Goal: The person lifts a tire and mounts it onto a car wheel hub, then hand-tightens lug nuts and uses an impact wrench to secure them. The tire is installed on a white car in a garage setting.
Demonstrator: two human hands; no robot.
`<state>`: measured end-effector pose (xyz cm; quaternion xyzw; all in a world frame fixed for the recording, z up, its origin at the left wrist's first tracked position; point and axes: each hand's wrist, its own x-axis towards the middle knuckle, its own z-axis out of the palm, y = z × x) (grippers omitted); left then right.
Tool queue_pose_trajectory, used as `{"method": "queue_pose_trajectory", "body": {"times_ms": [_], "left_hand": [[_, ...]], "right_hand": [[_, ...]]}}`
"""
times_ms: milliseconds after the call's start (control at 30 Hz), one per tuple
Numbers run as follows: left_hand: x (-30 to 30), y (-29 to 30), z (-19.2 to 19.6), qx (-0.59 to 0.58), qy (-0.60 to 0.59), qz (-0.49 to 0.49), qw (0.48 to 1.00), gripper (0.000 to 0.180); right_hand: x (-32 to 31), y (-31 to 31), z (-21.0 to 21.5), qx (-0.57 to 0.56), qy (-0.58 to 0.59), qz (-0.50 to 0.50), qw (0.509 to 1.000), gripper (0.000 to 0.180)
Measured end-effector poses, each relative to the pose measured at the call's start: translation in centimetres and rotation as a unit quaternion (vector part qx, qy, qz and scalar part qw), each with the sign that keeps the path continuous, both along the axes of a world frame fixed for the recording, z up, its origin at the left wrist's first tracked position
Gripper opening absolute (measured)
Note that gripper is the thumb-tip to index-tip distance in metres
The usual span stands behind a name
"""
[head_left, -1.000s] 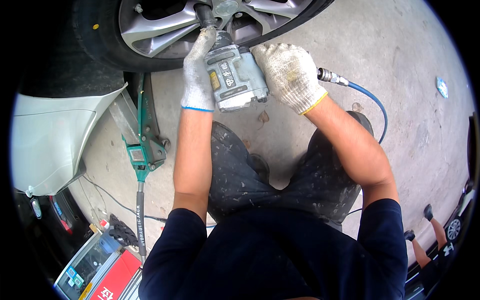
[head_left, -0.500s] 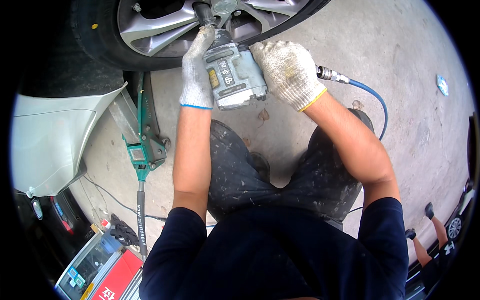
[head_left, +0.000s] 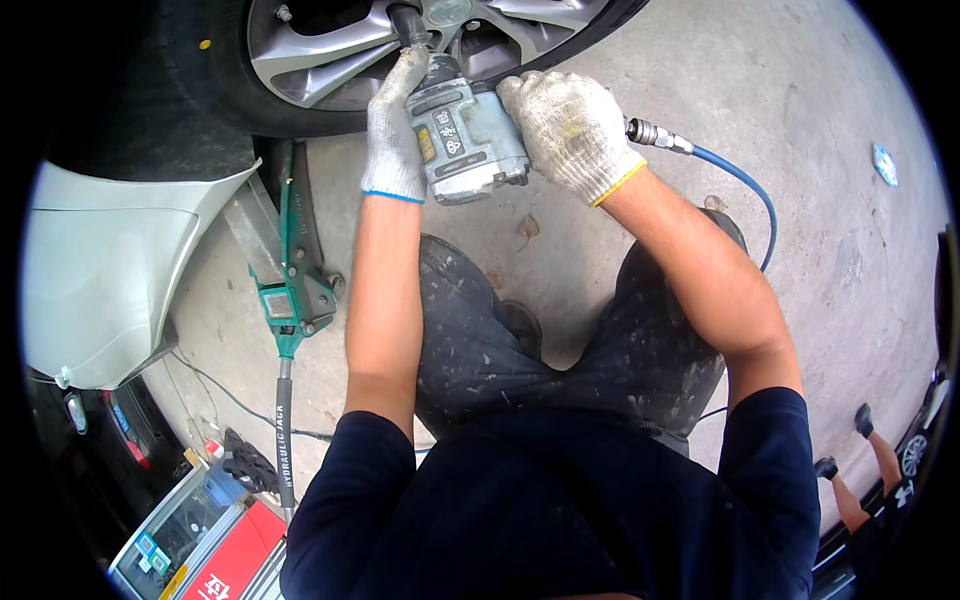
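A grey air impact wrench point(head_left: 468, 138) is held between both my gloved hands in front of a car wheel point(head_left: 345, 62). My right hand point(head_left: 575, 130), in a white knit glove with a yellow cuff, is wrapped round its handle. Along the left side of its nose lies my left hand point(head_left: 395, 140), in a blue-cuffed glove, its fingers closed and partly hidden at the front. The dark socket point(head_left: 408, 24) reaches into the wheel near the hub; the lug nut there is hidden. A blue air hose point(head_left: 745, 180) joins the handle through a metal coupling point(head_left: 655, 135).
To the left, a green hydraulic jack point(head_left: 290, 300) reaches under the car beside a pale bumper point(head_left: 110, 270). A red and glass cabinet point(head_left: 235, 550) stands lower left. Another person's legs point(head_left: 868, 480) show at the far right. A dry leaf point(head_left: 528, 228) lies on the concrete.
The wrench and both hands sit slightly higher in view, and the wheel appears shifted a little right. My hold on the wrench is the same.
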<state>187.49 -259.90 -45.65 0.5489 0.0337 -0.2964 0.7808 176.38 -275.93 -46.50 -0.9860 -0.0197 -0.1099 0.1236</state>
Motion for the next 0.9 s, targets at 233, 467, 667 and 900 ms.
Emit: {"method": "queue_pose_trajectory", "body": {"times_ms": [233, 467, 667, 900], "left_hand": [[0.7, 0.2, -0.5, 0.006, -0.010, -0.007, 1.000, 0.026], [-2.4, 0.3, -0.9, -0.022, 0.022, -0.017, 0.999, 0.030], [-6.8, -0.5, -3.7, 0.007, 0.102, -0.012, 0.995, 0.030], [-4.7, -4.1, -7.5, 0.023, 0.052, -0.070, 0.996, 0.028]], "right_hand": [[0.2, 0.2, -0.1, -0.016, -0.018, -0.002, 1.000, 0.023], [-2.1, 0.3, 0.4, -0.026, 0.027, -0.010, 0.999, 0.031], [-5.5, -0.9, -2.1, -0.018, 0.109, 0.010, 0.994, 0.033], [-4.7, -3.7, -5.4, -0.056, 0.120, -0.036, 0.991, 0.027]]}}
